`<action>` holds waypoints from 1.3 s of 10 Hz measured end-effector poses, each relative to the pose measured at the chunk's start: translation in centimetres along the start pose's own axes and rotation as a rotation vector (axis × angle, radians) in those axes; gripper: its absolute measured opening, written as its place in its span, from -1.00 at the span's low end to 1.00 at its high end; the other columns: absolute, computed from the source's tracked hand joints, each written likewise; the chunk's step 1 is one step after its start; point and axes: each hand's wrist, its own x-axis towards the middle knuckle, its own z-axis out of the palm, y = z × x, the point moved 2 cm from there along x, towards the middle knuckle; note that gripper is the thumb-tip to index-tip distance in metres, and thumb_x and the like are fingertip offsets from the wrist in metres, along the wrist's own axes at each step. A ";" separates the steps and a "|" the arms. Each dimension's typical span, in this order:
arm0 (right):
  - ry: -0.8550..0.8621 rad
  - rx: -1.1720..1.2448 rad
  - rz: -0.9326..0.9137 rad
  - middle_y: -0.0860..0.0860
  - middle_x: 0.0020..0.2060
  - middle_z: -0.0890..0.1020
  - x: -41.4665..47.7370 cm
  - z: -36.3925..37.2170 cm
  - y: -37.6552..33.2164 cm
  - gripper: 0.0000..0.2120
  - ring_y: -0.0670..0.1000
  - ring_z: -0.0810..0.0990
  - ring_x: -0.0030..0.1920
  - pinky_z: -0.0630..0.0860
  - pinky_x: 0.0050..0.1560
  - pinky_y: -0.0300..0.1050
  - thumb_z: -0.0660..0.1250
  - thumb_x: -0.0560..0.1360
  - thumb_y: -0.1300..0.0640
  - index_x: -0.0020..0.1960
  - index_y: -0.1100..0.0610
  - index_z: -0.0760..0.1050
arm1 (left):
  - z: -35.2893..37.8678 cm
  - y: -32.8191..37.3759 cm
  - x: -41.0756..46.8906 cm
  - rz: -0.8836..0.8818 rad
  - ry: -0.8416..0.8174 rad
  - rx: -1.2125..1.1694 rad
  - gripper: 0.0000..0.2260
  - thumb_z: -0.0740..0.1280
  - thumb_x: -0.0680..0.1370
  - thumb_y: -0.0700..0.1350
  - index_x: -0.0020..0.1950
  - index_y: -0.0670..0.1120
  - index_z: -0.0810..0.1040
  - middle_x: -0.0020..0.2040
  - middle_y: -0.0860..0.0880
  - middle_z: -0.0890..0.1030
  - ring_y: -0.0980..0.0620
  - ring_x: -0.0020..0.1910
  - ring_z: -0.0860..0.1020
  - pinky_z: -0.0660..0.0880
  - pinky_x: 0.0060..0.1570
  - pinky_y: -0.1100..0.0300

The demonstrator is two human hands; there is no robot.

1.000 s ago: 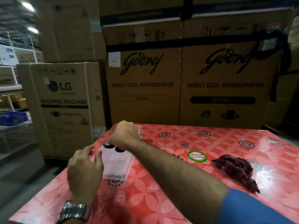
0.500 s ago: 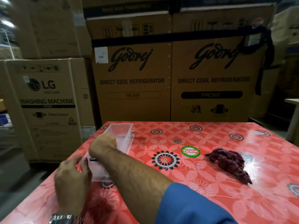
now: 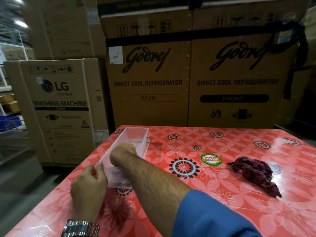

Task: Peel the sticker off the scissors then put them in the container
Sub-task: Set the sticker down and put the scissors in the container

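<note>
container (image 3: 136, 136): on the table (image 3: 222, 211), left side.
right hand (image 3: 123, 153): inside the container.
left hand (image 3: 89, 182): grips the container's near left corner.
round label (image 3: 211, 159): right of the container.
crumpled cloth (image 3: 253, 173): right of the label.
refrigerator cartons (image 3: 193, 74): behind the table.

Left hand (image 3: 89, 183) curled — right hand (image 3: 123, 153) knuckles-up

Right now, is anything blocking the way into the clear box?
Nothing visible does. The container has no lid, the right hand is down inside it, and the left hand holds its near corner.
</note>
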 end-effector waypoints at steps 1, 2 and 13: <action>0.003 -0.030 0.001 0.18 0.20 0.57 0.3 0.3 0.1 -0.71 0.14 0.54 0.21 0.49 0.09 -0.06 0.23 0.59 0.16 0.25 0.25 0.52 | -0.1 0.1 0.0 -0.011 -0.024 0.000 -0.70 0.22 0.59 -0.03 -0.20 -0.19 0.59 -0.17 -0.36 0.63 -0.39 -0.12 0.56 0.43 -0.14 -0.06; 0.089 -0.039 -0.017 0.17 0.17 0.58 0.8 0.3 -0.2 -0.77 0.12 0.56 0.16 0.52 0.04 -0.08 0.25 0.58 0.18 0.19 0.25 0.53 | -0.2 -0.1 0.0 -0.006 -0.031 -0.012 -0.68 0.22 0.60 -0.04 -0.24 -0.19 0.57 -0.18 -0.35 0.63 -0.38 -0.14 0.55 0.35 -0.20 0.00; 0.294 0.696 0.250 0.08 -0.22 0.62 -2.3 -1.9 9.9 -0.85 -0.04 0.55 -0.42 0.42 -0.59 -0.29 0.29 0.53 0.24 0.00 0.30 0.58 | 0.0 -0.6 -0.5 -0.101 -0.213 0.223 -0.85 0.40 0.45 -0.16 0.01 -0.06 0.67 -0.02 -0.10 0.64 -0.01 -0.10 0.47 0.41 -0.13 0.15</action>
